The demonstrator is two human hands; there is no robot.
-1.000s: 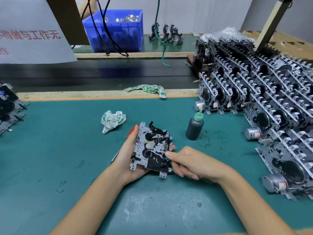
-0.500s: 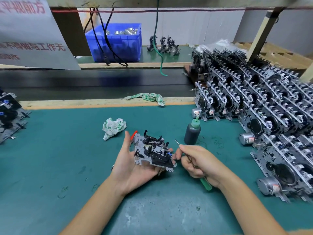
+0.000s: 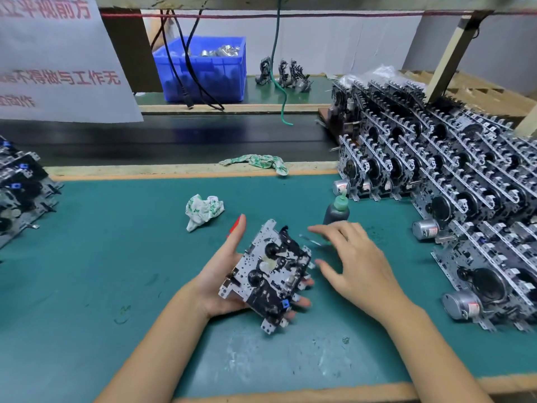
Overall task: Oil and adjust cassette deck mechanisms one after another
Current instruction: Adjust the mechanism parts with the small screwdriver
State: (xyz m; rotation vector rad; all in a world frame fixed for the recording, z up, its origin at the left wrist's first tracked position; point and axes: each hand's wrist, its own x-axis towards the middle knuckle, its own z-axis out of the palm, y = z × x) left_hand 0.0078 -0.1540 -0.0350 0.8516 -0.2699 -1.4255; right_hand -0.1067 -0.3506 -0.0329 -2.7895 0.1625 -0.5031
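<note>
While her left hand [image 3: 223,274] cradled the stiff, oily-looking cassette mechanism [image 3: 268,274] from beneath, fingers curled round its edge, her right hand [image 3: 353,261] hovered empty, fingers spread.

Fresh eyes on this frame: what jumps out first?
The left hand at centre cradles one cassette mechanism, with the right hand spread open just beside it. Rows of mechanisms stand packed on the right of the green mat. A dark oil bottle stands behind the right hand, and a blue bin sits at the back.
</note>
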